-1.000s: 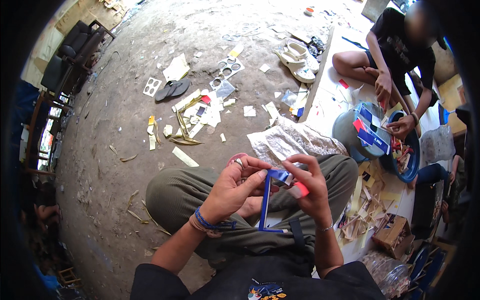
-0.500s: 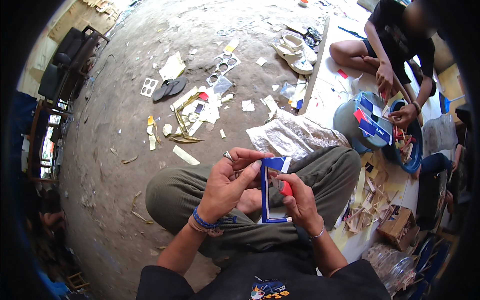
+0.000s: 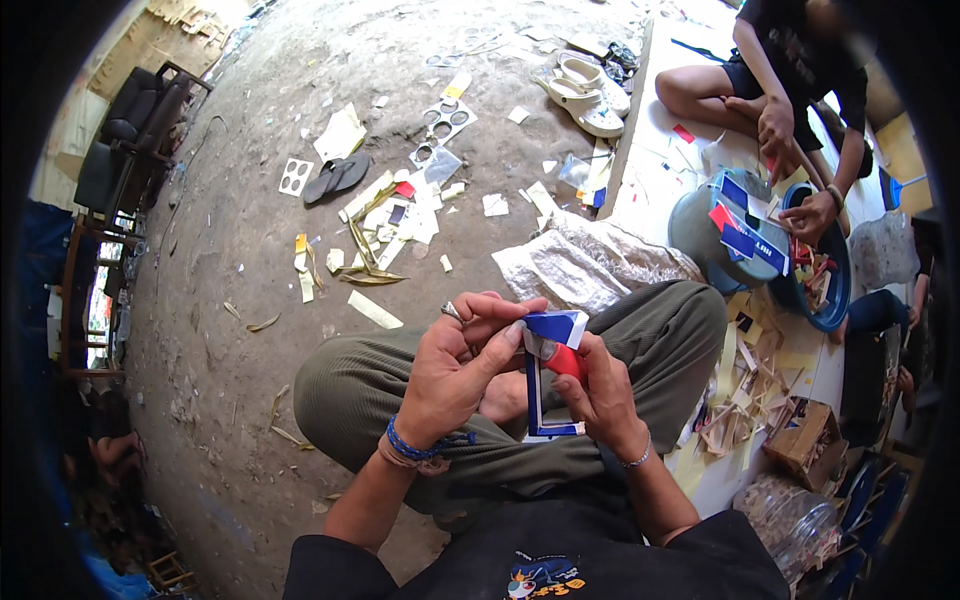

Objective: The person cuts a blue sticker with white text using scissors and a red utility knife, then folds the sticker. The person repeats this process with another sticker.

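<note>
While the person sits cross-legged on the dirt floor, both hands meet over the lap on a blue-and-white carton blank [image 3: 550,385]. Its long axis runs near to far, standing almost upright between the hands. Left hand [image 3: 462,368] comes in from the left, fingers curled narrow, pinching the folded far flap at the top. Right hand [image 3: 600,392] cups the right edge from behind, thumb pressed on a small red piece [image 3: 566,360] against the panel. Top flap sits closer to the left fingertips. Far right, another person [image 3: 790,70] works over a blue basin [image 3: 825,300]; a grey sack [image 3: 585,262] lies just beyond the knees.
</note>
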The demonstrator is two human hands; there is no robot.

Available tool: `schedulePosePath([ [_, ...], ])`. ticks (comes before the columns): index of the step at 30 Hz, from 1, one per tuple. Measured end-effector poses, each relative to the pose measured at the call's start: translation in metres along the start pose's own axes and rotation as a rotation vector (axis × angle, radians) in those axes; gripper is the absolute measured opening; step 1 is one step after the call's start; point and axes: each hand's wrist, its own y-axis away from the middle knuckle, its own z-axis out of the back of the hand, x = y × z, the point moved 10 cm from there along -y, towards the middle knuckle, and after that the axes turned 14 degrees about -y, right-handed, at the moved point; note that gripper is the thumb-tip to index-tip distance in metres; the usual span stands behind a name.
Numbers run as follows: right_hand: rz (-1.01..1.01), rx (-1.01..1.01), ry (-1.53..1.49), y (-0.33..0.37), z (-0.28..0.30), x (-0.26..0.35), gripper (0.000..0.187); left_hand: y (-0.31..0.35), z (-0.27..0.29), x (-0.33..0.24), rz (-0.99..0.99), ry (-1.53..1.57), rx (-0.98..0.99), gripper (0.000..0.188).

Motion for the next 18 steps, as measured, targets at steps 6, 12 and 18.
schedulePosePath([
  [6, -0.022, -0.023, -0.016, 0.0008, 0.0002, -0.0010, 0.040, 0.0001, 0.0002, 0.0007, -0.009, -0.002, 0.003, 0.018],
  [12, -0.028, -0.043, -0.037, 0.0002, 0.0006, -0.0020, 0.041, 0.0004, -0.0008, 0.0019, -0.014, 0.011, 0.017, 0.016],
  [18, -0.046, -0.072, -0.042, 0.0001, 0.0025, -0.0022, 0.042, 0.0007, -0.0035, 0.0020, -0.017, 0.002, 0.043, 0.015],
])
